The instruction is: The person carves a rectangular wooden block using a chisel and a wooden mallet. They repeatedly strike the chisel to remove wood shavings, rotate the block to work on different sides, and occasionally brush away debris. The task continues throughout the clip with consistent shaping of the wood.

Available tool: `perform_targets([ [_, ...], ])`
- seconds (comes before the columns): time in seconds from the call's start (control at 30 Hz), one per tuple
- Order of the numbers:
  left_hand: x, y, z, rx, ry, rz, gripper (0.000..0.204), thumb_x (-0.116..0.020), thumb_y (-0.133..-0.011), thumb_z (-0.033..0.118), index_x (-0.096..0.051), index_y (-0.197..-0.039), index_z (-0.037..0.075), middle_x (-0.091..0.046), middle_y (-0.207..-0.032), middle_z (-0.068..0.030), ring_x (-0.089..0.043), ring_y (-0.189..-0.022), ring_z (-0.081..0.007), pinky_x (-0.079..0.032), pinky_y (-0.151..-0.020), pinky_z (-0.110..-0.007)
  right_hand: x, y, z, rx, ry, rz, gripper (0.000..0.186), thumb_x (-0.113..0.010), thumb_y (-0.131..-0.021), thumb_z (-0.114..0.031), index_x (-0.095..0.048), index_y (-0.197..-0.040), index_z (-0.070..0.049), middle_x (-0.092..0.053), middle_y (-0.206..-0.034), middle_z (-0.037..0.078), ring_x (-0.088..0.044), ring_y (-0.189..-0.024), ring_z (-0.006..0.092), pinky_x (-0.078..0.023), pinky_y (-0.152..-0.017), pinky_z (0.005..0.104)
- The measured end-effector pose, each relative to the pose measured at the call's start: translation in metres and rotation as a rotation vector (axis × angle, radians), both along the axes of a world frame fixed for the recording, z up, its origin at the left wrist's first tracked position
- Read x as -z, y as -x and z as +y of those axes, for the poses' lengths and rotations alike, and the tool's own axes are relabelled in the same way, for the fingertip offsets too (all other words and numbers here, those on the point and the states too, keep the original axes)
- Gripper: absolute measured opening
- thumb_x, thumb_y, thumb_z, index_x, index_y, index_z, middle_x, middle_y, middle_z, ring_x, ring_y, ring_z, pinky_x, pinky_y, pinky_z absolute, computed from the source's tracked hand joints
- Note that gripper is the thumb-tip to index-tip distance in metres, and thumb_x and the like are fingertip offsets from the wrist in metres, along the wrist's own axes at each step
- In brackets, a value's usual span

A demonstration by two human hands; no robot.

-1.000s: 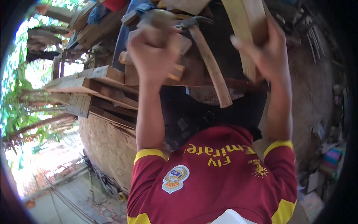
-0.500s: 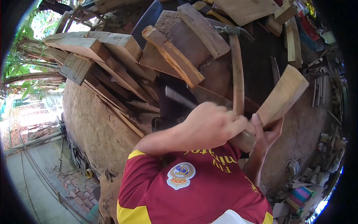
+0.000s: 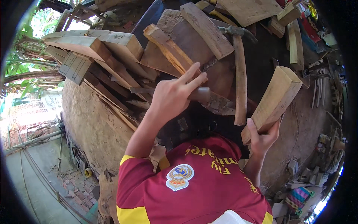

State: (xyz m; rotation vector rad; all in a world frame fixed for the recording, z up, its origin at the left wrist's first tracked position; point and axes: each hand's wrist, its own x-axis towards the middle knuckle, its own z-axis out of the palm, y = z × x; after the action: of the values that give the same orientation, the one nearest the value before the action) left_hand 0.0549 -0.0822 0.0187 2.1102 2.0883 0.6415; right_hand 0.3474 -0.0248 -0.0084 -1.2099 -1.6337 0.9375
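Note:
My left hand [image 3: 172,96] holds what looks like a chisel [image 3: 202,95], its rounded handle emerging on the right of the fingers and its flat metal blade on the left. Two of those fingers stick out over an orange-brown piece of wood [image 3: 173,52]. A thick, pale wooden block [image 3: 276,100] stands tilted in my right hand [image 3: 264,135], the thumb on its near face and the fingers behind it. Between the two hands lies a hammer [image 3: 239,78] with a long wooden handle, its metal head at the far end.
Several planks and beams [image 3: 119,56] are stacked to the left. Another timber piece [image 3: 207,30] and a wide board [image 3: 250,9] lie at the back. Scraps and a colourful woven item [image 3: 298,198] sit on the right, on the ground [image 3: 294,145].
My left hand has moved away from the block, leftward and farther from my body, with the chisel still in it. In my right hand the block has turned, showing another face.

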Motion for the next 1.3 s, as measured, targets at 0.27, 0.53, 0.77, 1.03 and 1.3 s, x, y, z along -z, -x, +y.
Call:
perform_targets([
  [0.27,0.002,-0.025,0.020,-0.066,-0.024,-0.057,0.065,-0.073,-0.059,0.001,-0.067,-0.122,0.016,-0.062,-0.133,-0.0037,-0.070,-0.088,-0.0303,-0.058,-0.072,-0.039,0.006,-0.016,-0.001,0.092,-0.006,0.028,0.074,-0.084,-0.076,-0.010,-0.044,-0.137,0.006,-0.056,-0.125,0.014,-0.055,-0.116,0.0241,-0.045,-0.097,0.0374],
  [0.53,-0.001,-0.036,0.029,-0.111,-0.052,-0.068,0.049,-0.078,-0.065,0.007,-0.071,-0.112,0.015,-0.068,-0.119,-0.0015,-0.070,-0.086,-0.0294,-0.057,-0.072,-0.039,0.014,-0.032,0.005,0.141,-0.054,-0.021,0.077,-0.085,-0.076,-0.015,-0.045,-0.138,0.007,-0.055,-0.127,0.017,-0.055,-0.116,0.0261,-0.044,-0.098,0.0390],
  [0.77,-0.007,-0.046,0.032,-0.086,0.008,-0.084,0.050,-0.077,-0.065,0.005,-0.070,-0.114,0.014,-0.068,-0.115,-0.0034,-0.069,-0.089,-0.0300,-0.057,-0.074,-0.040,0.021,-0.041,0.008,0.178,-0.018,-0.012,0.080,-0.086,-0.076,-0.017,-0.044,-0.139,0.008,-0.054,-0.130,0.019,-0.053,-0.119,0.0274,-0.044,-0.100,0.0401],
  [1.03,-0.007,-0.043,0.046,-0.070,-0.026,-0.046,0.051,-0.074,-0.063,0.003,-0.068,-0.113,0.011,-0.067,-0.115,-0.0063,-0.069,-0.088,-0.0320,-0.055,-0.073,-0.041,0.026,-0.052,0.006,0.212,-0.024,0.005,0.079,-0.085,-0.076,-0.014,-0.043,-0.139,0.009,-0.053,-0.132,0.019,-0.052,-0.122,0.0283,-0.042,-0.102,0.0407],
  [1.3,-0.002,-0.044,0.048,-0.118,-0.077,-0.120,0.046,-0.077,-0.066,0.003,-0.072,-0.111,0.012,-0.069,-0.119,-0.0051,-0.069,-0.094,-0.0311,-0.056,-0.078,-0.038,0.036,-0.058,0.006,0.219,-0.003,0.016,0.077,-0.085,-0.076,-0.014,-0.044,-0.138,0.008,-0.054,-0.130,0.019,-0.053,-0.120,0.0280,-0.043,-0.101,0.0399],
])
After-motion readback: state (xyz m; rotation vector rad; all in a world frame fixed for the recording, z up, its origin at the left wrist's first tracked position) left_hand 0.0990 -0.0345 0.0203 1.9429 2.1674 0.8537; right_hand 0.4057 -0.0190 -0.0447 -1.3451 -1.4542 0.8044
